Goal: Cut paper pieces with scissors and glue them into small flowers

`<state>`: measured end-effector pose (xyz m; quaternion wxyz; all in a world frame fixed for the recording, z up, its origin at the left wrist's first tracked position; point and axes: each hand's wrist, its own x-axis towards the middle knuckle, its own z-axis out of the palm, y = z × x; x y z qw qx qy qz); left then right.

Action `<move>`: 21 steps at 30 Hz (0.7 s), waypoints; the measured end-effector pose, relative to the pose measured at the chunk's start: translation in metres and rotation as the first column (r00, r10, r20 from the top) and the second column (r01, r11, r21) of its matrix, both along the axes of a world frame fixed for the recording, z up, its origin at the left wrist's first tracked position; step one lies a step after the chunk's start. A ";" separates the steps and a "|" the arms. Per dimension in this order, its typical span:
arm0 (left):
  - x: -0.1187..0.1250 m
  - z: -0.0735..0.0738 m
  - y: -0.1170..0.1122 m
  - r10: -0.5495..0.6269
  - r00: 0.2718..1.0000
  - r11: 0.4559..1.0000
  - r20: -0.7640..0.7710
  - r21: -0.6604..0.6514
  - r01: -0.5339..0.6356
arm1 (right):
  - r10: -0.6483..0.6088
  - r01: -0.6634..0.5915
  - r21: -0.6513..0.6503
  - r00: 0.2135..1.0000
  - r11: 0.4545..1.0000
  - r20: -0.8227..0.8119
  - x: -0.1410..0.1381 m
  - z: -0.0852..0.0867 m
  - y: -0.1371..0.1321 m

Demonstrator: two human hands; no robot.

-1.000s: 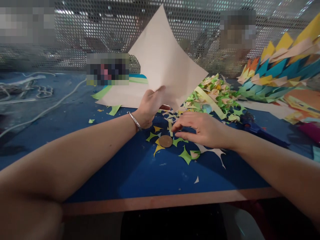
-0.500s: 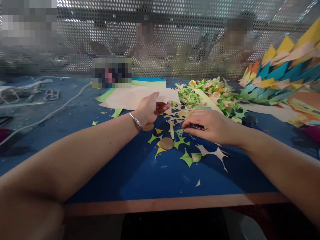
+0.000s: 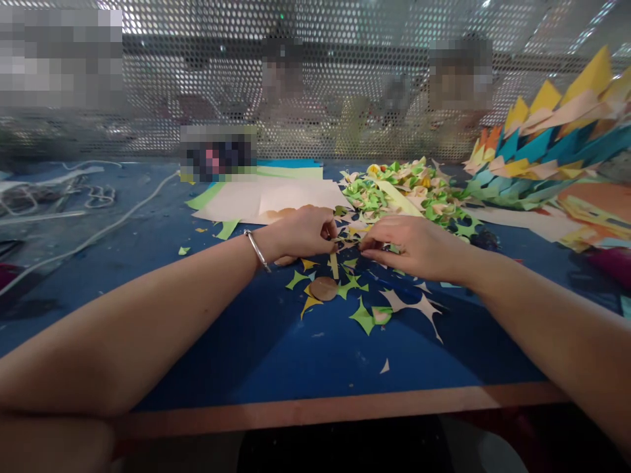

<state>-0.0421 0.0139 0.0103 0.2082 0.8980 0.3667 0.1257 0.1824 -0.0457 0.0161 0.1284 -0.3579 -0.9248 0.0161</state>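
Observation:
My left hand (image 3: 300,231), with a silver bangle at the wrist, rests on the blue table (image 3: 246,341), its fingers curled into a pinch among coloured paper scraps (image 3: 365,309). My right hand (image 3: 414,246) faces it, fingertips pinched together a few centimetres away. What either pinch holds is too small to make out. A yellow paper strip (image 3: 334,265) lies just below the two sets of fingertips. A round brown cardboard disc (image 3: 323,288) sits on the scraps nearer to me. Cream paper sheets (image 3: 276,199) lie flat behind my left hand.
A heap of green and cream folded paper pieces (image 3: 404,190) lies behind my right hand. A tall stack of coloured folded paper (image 3: 552,151) fills the right. White cords (image 3: 89,197) trail at the left. A perforated metal screen (image 3: 315,79) backs the table; people sit beyond it.
My left hand let the cream sheet drop flat onto the table, then came down to the scraps and pinched. My right hand shifted slightly and its fingers closed toward the left.

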 end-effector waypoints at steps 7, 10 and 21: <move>-0.003 0.005 0.000 0.015 0.998 0.999 -0.063 -0.049 -0.018 | -0.130 0.130 0.025 0.991 0.991 -0.028 0.015 0.012 0.000; -0.003 0.006 0.000 -0.008 0.998 0.998 -0.068 -0.068 0.003 | -0.241 0.242 -0.015 0.970 0.970 0.020 0.024 0.015 0.002; -0.001 0.007 0.001 -0.026 0.997 0.973 0.069 -0.226 0.041 | -0.338 0.371 -0.456 0.928 0.809 0.157 0.021 0.018 0.000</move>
